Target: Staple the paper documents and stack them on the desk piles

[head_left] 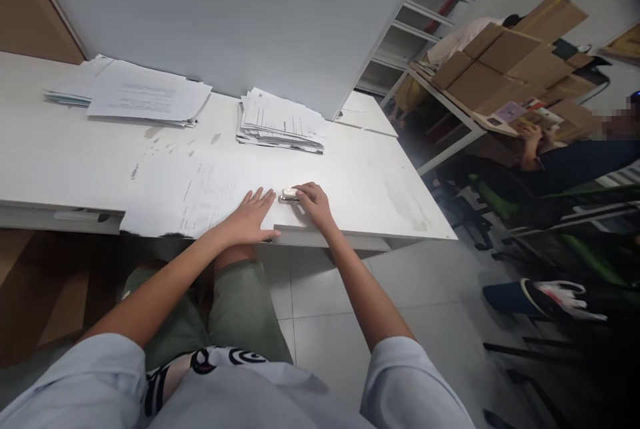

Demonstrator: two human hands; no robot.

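Off-white and small, the stapler [289,194] sits in my right hand [315,204], as my head view has it, down at the surface [360,172] near its front edge. My right fingers are closed around its rear part, so only the front end shows. Its long axis runs roughly sideways, from my right palm toward my left hand [250,217], with the front end pointing left.

My left hand holds nothing: it lies flat with the fingers spread, pressing on the printed paper [165,192], its thumb stretched to the right along the front edge. The stapler is just to the right of my left fingertips, very near them, and my right hand is the one on it. Most of the paper reaches out to the left of my left hand, its near edge at the front of the surface. White on white, its right border is hard to make out, so I cannot tell whether the stapler's tip overlaps it. Farther back lie the left paper stack [145,97] and the right paper stack [283,121], both well apart from my hands.
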